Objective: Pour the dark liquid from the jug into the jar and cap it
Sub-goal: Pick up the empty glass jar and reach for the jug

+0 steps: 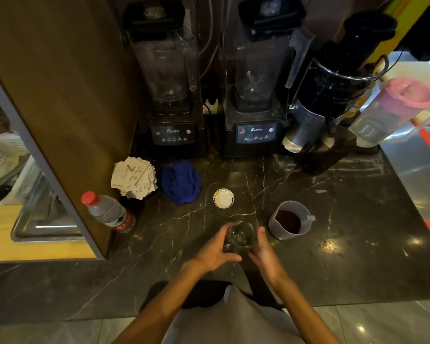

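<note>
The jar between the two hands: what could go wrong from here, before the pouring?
1. The jar is clear glass on a dark, glossy counter; a slipping grip by the left hand or right hand could tip it.
2. The jug stands close to the right hand; an elbow could knock it.
3. The lid lies apart, easily forgotten.

- Counter [333,244]: black stone with thin white veins.
- Jug [289,219]: pale grey, translucent; the liquid [288,220] inside is dark reddish brown.
- Jar [241,235]: clear, colourless glass.
- Cap [223,198]: white, with a thin gold-toned rim.
- Cloth [181,181]: deep blue.
- Water bottle [108,211]: clear, with a red cap and a red, white and green label.
- Paper slips [134,177]: white with dark print.
- Two blenders [170,95]: black bases, clear jars.
- Pitcher [392,112]: clear, with a pink lid.
</note>
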A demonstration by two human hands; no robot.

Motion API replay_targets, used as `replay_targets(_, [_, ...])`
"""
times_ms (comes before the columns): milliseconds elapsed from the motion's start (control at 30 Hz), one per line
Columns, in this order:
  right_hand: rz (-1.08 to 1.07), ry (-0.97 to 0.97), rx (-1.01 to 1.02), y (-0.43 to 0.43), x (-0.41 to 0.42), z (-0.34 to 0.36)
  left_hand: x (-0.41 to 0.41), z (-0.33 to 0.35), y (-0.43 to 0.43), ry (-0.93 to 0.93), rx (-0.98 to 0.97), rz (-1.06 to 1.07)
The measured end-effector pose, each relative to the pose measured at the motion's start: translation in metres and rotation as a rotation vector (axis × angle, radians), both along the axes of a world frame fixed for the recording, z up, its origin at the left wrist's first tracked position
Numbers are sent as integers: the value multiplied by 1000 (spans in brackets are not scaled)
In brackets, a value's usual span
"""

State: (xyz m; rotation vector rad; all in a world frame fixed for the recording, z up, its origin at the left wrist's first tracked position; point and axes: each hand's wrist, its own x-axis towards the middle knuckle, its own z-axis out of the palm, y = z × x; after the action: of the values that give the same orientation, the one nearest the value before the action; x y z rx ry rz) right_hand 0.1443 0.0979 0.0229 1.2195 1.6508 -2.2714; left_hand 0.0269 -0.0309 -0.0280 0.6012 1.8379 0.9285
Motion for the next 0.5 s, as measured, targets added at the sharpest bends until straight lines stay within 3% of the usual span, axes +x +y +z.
replay_targets(267, [140, -19, 25, 11, 4, 4, -23, -5, 8, 73, -1, -133])
replay_targets(400, [286, -10, 366, 43, 5, 30, -26, -3, 9, 61, -9, -162])
replay_targets(500, [196, 64, 675, 101, 12, 51, -26, -2, 10, 38, -26, -156])
